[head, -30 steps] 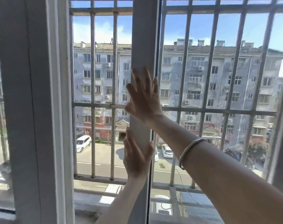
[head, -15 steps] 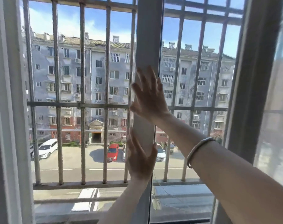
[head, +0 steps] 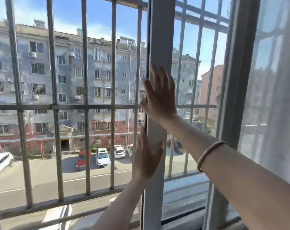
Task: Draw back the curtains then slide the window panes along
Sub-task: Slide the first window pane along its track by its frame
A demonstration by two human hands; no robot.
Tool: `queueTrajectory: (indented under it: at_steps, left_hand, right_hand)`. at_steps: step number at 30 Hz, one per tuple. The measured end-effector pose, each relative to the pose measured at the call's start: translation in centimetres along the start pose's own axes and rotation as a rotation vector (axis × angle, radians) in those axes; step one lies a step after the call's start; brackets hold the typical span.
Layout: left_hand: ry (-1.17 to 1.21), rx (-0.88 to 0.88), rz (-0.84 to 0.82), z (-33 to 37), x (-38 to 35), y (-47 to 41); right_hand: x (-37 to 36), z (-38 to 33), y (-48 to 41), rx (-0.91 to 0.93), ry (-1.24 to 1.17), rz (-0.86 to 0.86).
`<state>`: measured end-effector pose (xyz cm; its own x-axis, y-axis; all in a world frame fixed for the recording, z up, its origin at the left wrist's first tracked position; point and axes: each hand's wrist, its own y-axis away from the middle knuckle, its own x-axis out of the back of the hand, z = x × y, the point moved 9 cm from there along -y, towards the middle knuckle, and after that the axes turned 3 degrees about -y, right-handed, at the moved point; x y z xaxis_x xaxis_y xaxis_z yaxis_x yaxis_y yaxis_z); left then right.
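Pane-sliding step: right hand [head: 159, 95] and left hand [head: 146, 159], both spread flat on the window pane stile [head: 160, 39], holding nothing; next, push sideways toward the sheer curtain [head: 277, 80].

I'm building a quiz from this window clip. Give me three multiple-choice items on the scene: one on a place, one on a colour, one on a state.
1. Where is the right hand?
A. above the left hand, on the window frame
B. on the curtain
C. below the left hand

2. What colour is the car parked left of the white one?
A. red
B. blue
C. yellow

3. How are the hands held?
A. fists
B. open, flat
C. gripping a bar

Key: 1 A, the right hand sits above the left hand on the window frame; 2 A, the car is red; 3 B, fingers are spread.
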<state>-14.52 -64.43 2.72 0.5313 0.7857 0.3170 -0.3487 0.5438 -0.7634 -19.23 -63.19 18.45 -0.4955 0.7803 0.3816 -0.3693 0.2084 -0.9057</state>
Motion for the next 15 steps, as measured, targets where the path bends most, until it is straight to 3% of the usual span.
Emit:
queueTrajectory:
  at_steps: [4,8,15]
  left_hand:
    - [0.053,-0.022,-0.031,-0.3,-0.2,0.0]
    - [0.134,-0.032,-0.051,0.0,-0.3,0.1]
    - [0.208,-0.056,-0.158,-0.6,-1.0,0.1]
  right_hand:
    - [0.2,-1.9,0.1,0.062,0.135,0.040]
    - [-1.5,-3.0,-0.3,0.184,0.269,-0.109]
    - [-2.9,-2.8,-0.9,0.066,0.354,-0.103]
